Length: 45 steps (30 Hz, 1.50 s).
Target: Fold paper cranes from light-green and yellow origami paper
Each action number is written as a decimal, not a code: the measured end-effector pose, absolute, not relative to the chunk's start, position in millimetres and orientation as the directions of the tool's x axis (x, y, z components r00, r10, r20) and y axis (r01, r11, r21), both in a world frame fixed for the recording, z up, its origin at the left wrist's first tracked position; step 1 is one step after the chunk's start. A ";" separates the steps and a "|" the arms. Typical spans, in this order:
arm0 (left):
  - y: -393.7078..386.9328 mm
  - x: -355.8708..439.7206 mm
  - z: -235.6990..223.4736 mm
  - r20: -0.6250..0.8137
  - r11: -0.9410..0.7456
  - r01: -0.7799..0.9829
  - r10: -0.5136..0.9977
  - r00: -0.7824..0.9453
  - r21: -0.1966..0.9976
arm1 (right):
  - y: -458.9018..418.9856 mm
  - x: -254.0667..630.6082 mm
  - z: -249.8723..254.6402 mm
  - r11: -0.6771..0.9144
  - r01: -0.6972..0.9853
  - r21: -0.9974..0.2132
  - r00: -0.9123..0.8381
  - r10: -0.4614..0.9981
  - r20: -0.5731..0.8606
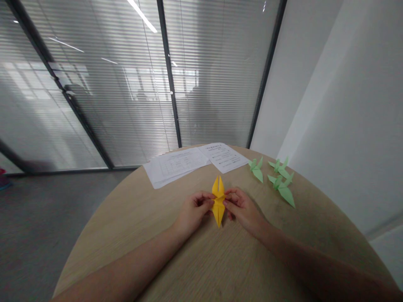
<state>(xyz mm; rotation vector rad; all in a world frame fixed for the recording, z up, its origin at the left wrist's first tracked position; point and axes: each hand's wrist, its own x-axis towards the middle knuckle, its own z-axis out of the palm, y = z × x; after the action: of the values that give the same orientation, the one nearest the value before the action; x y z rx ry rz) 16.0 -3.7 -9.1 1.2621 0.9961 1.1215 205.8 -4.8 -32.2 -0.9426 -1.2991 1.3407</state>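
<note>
A yellow folded origami paper [218, 205] is held upright between my two hands over the table. Its far end splits into two narrow points, while the near end tapers to one tip. My left hand [197, 209] pinches its left side with thumb and fingers. On the right side, my right hand [241, 208] grips it the same way. Some fingertips are hidden behind the paper. Beyond my right hand lie three light green origami cranes: one nearer the sheets [256, 169], one at the back [280, 167] and one in front [283, 188].
The round wooden table [132, 218] has a curved edge on both sides. Printed white sheets [179, 165] overlap at its far side. Behind stands a glass partition with blinds [214, 84], and a white wall [352, 113] rises at the right.
</note>
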 end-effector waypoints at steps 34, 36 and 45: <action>-5.7 15.2 -4.1 0.025 -0.002 -0.111 0.980 0.197 0.994 | -4.0 209.0 -29.4 0.043 -0.020 -0.999 -0.353 0.934 0.047; -4.8 15.1 -4.0 0.020 0.002 -0.106 0.978 0.210 0.994 | -4.1 209.2 -29.7 0.029 -0.003 -1.000 -0.352 0.936 0.028; -6.2 12.6 -1.9 0.005 -0.019 0.065 0.977 0.214 0.998 | -9.1 210.3 -26.6 0.019 0.040 -0.999 -0.313 0.950 0.006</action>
<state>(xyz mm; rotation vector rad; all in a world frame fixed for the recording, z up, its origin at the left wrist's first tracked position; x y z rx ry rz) 12.6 -6.2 -1.9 1.3613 1.0900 1.0241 210.3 -9.1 -26.6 -1.0636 -1.4791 1.4100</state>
